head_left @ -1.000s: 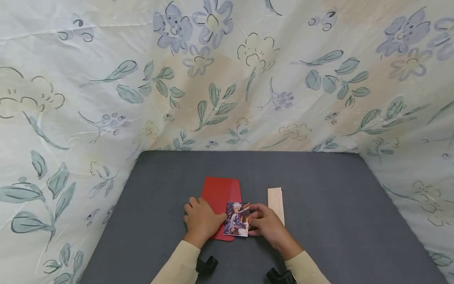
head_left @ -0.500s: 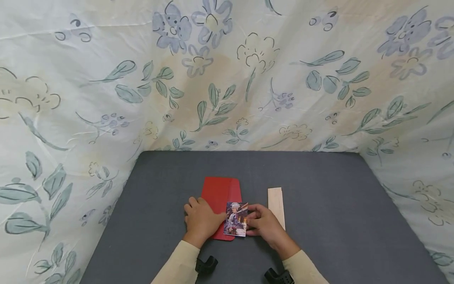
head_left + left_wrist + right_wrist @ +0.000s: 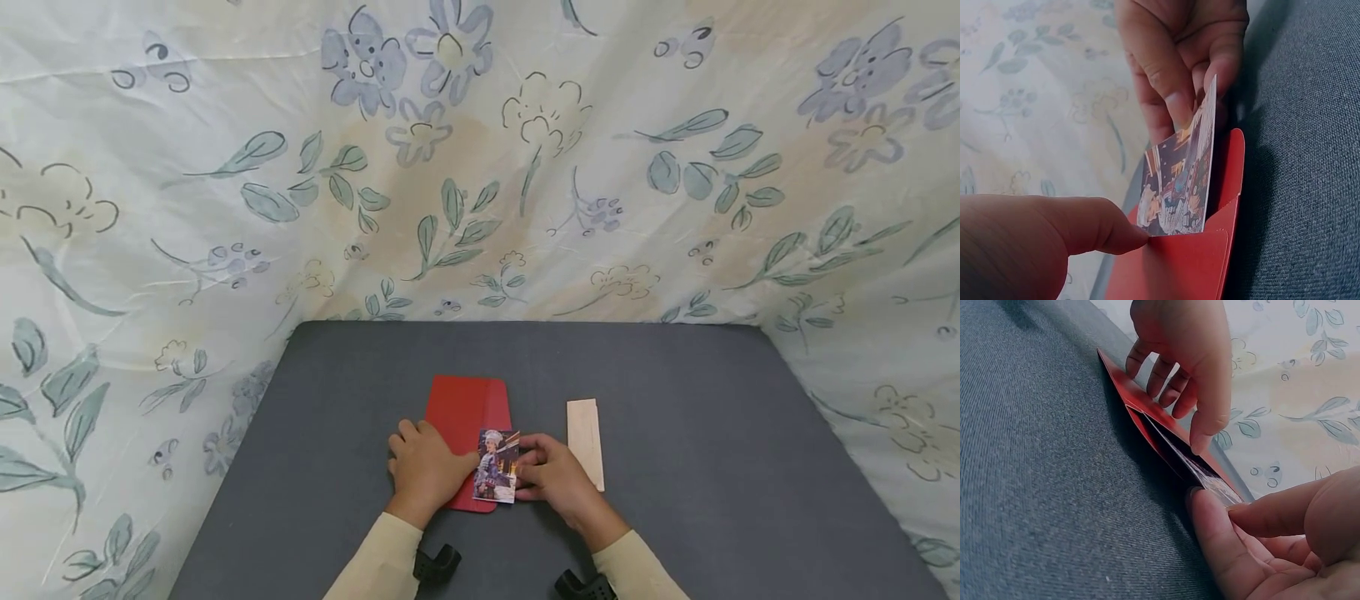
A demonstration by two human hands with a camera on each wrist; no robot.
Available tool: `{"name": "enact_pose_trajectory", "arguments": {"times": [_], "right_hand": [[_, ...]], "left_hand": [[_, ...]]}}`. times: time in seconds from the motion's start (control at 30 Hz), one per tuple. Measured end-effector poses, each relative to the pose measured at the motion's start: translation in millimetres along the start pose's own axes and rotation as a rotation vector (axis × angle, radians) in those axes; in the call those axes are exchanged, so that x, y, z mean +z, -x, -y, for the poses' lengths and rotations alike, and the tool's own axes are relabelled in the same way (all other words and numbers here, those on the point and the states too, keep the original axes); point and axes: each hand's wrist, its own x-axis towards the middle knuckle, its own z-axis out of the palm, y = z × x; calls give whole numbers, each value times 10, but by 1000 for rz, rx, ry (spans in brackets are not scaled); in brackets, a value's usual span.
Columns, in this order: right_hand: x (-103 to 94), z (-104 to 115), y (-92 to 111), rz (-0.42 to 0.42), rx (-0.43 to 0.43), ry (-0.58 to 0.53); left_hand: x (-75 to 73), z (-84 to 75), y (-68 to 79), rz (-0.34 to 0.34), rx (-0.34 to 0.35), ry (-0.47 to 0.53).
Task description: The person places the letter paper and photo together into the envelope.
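A red paper envelope [image 3: 459,402] lies on the grey table, its opening and flap on the right side. My left hand [image 3: 427,463] holds it, fingers by the left edge and the thumb at the lip of the opening. A small printed picture card [image 3: 495,468] shows a figure in a white hat. Its left part is hidden inside the envelope, and the rest sticks out tilted, as the left wrist view shows. My right hand [image 3: 557,477] pinches the card's outer edge between thumb and fingers. In the right wrist view, the red envelope [image 3: 1141,394] gapes around the card.
A pale, flat, wood-coloured strip [image 3: 585,437] lies just beyond my right hand. Grey cloth [image 3: 675,392] covers the table. A floral curtain [image 3: 555,192] stands at its back and sides.
My right hand has moved slightly left, pushing the card further into the envelope, so less of the card shows. My left hand and the envelope have stayed in place.
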Motion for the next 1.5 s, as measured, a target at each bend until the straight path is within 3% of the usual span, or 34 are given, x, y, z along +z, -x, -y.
{"name": "enact_pose_trajectory", "arguments": {"times": [0.93,1.5], "right_hand": [[128,-42,-47,-4,-17,-3],[145,-37,-122,10,-23,-29]], "left_hand": [[6,-13,42,7,-16,0],[78,-78,36,-30,-30,5]]}}
